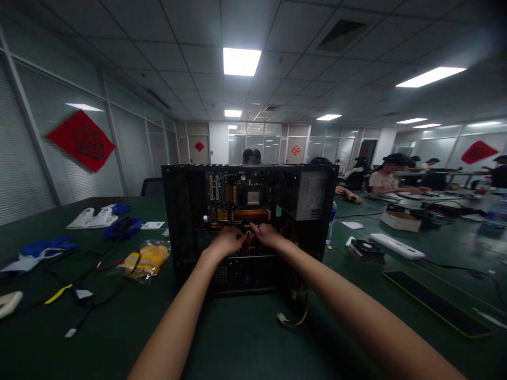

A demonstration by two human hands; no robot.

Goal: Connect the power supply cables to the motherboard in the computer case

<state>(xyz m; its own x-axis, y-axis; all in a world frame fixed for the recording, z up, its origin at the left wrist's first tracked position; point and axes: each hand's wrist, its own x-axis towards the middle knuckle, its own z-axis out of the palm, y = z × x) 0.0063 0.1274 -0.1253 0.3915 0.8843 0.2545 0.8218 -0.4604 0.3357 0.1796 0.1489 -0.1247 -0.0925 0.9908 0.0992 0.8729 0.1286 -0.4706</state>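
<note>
An open black computer case (178,211) lies on the green table, its motherboard (237,198) facing me. Both my arms reach into it. My left hand (225,241) and my right hand (266,234) are side by side just below the motherboard, fingers curled and pinched around a red cable (248,241) between them. A silver power supply (312,196) sits in the case's right side. A yellow and black cable with a white plug (291,318) trails out of the case onto the table.
To the left lie a yellow bag (144,259), blue gloves (53,246), white parts (93,217) and loose cables (79,287). On the right are a fan (366,248), a white bar (396,245) and a dark flat panel (435,303). People sit at far tables (386,179).
</note>
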